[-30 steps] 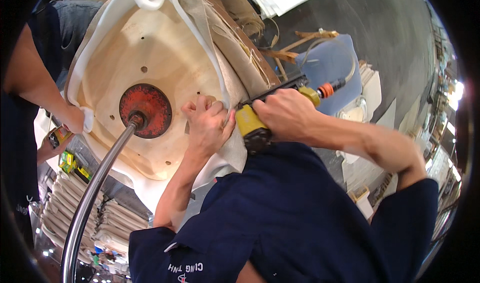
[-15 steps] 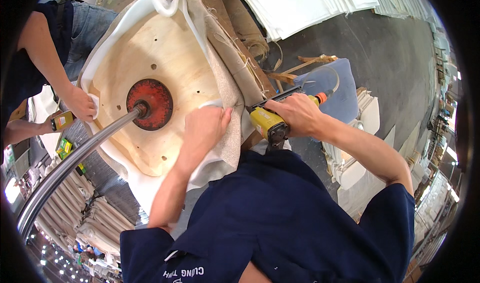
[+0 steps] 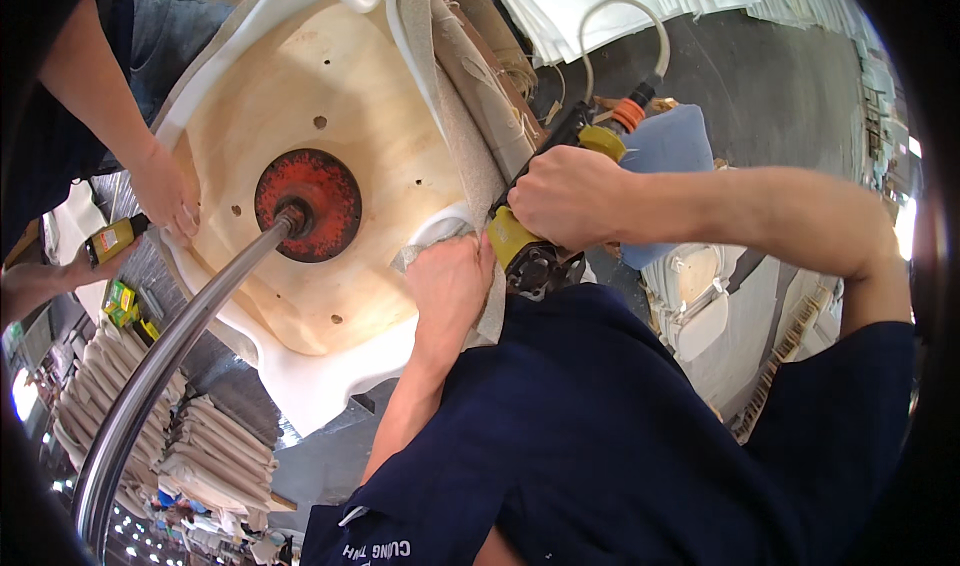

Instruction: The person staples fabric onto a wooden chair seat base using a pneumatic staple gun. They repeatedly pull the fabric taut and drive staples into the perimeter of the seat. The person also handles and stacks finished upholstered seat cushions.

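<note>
My left hand (image 3: 450, 284) is closed on the edge of the beige fabric (image 3: 468, 156), pulled over the near right rim of a plywood seat (image 3: 375, 131). White foam (image 3: 320, 371) wraps the seat's edge beneath the fabric. My right hand (image 3: 568, 198) grips a yellow and black air staple gun (image 3: 515, 238); its nose is close to my left hand at the fabric, and whether it touches is hidden. An orange fitting and a pale hose lead off its far end. A red round plate (image 3: 325, 201) on a bent metal pipe (image 3: 185, 331) rests against the plywood.
At left, a co-worker's hand (image 3: 165, 194) touches the seat rim; their other hand holds a yellow tool (image 3: 112, 241). Stacked beige covers (image 3: 220, 451) lie at lower left, white sheets (image 3: 620, 6) at the far side. A blue-grey pad (image 3: 665, 161) lies beyond my right arm.
My left hand has moved right and slightly nearer, folding fabric over the rim. My right elbow has risen, and the staple gun's hose end has swung up and away. The seat has shifted slightly.
</note>
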Tool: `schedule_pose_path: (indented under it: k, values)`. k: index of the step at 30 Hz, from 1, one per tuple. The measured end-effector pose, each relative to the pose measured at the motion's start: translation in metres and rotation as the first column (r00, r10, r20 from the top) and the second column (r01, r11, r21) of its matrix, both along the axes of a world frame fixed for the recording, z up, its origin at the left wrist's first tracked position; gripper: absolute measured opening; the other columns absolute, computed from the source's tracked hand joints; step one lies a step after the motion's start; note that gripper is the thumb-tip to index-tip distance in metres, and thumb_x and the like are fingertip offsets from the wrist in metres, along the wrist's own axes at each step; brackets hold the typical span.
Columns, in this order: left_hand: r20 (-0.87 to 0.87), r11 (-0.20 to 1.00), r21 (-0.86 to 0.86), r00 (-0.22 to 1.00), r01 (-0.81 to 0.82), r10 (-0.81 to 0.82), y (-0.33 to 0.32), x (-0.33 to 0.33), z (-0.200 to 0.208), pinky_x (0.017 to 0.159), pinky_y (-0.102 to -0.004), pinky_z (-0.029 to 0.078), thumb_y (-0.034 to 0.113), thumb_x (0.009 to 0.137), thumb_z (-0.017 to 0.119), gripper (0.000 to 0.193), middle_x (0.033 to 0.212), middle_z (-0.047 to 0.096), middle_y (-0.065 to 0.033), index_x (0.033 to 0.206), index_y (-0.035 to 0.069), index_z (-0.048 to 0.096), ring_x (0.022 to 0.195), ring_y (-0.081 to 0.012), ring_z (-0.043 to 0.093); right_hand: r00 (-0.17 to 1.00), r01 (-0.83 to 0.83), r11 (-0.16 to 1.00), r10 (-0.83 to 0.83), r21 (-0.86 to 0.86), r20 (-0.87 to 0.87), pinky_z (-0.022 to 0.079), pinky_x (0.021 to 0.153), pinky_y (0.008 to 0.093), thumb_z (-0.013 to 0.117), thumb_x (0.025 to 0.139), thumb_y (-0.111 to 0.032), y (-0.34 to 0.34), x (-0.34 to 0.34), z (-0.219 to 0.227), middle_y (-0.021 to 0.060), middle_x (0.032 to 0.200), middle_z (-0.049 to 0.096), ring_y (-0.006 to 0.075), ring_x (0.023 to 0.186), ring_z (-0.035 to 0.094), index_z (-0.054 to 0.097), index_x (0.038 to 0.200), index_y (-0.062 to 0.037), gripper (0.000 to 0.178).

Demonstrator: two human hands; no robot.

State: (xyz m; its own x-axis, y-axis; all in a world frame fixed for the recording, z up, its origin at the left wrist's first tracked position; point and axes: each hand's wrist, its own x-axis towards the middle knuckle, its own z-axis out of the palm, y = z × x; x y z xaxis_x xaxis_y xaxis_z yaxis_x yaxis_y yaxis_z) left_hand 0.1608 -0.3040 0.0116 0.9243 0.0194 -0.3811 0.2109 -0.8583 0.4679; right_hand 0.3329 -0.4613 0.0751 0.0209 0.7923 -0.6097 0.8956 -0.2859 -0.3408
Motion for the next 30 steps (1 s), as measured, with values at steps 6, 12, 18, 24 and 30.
schedule_pose_path:
  k: [6,12,18,24,30]
  values:
    - [0.022,1.0,0.021,1.0,-0.02,0.019,-0.001,0.0,0.005,0.064,-0.0536,0.057,0.036,0.102,0.066,0.042,0.074,0.073,-0.0192,0.075,0.005,0.074,0.068,-0.0415,0.072,0.99,-0.138,0.99,0.138,-0.034,0.005,0.063,0.076,0.0433,0.087,0.071,-0.026,0.021,0.02,0.016,0.011,0.088,0.08,0.0324,0.088,0.079,0.078,0.093,-0.0073,0.03]
    - [0.024,0.999,0.018,0.999,-0.03,0.03,0.0,0.001,0.007,0.065,-0.0532,0.057,0.029,0.096,0.068,0.031,0.075,0.073,-0.0194,0.079,0.005,0.075,0.068,-0.042,0.071,0.976,-0.215,0.976,0.214,0.021,0.044,0.064,0.077,0.0437,0.086,0.069,-0.022,0.033,0.029,0.018,0.0117,0.089,0.08,0.0332,0.088,0.079,0.079,0.09,-0.0075,0.026]
    - [-0.041,0.999,0.021,0.999,-0.029,0.03,0.0,0.005,0.004,0.066,-0.0533,0.057,0.023,0.09,0.069,0.022,0.076,0.073,-0.0214,0.081,0.004,0.075,0.07,-0.0432,0.072,0.983,-0.182,0.982,0.181,0.043,0.035,0.064,0.079,0.044,0.09,0.065,-0.024,0.039,0.037,0.022,0.012,0.089,0.08,0.0341,0.089,0.079,0.08,0.087,-0.0074,0.029]
    - [-0.066,0.953,-0.186,0.971,-0.238,0.23,0.004,-0.014,0.011,0.073,-0.05,0.054,0.023,0.091,0.074,0.024,0.08,0.071,-0.0201,0.091,-0.001,0.071,0.075,-0.0424,0.068,0.989,-0.148,0.98,0.144,0.13,0.043,0.065,0.079,0.0438,0.093,0.065,-0.028,0.049,0.034,0.025,0.0125,0.086,0.08,0.0348,0.088,0.079,0.081,0.083,-0.0058,0.03]
    - [0.032,0.86,-0.117,0.864,-0.496,0.503,0.02,-0.078,0.024,0.091,-0.042,0.049,0.03,0.098,0.075,0.035,0.104,0.066,-0.0138,0.117,0.001,0.068,0.103,-0.0328,0.062,0.994,0.105,0.968,-0.11,0.226,0.012,0.064,0.074,0.0468,0.091,0.066,-0.031,0.038,0.019,0.025,0.0151,0.083,0.078,0.0367,0.084,0.078,0.08,0.081,-0.0033,0.033]
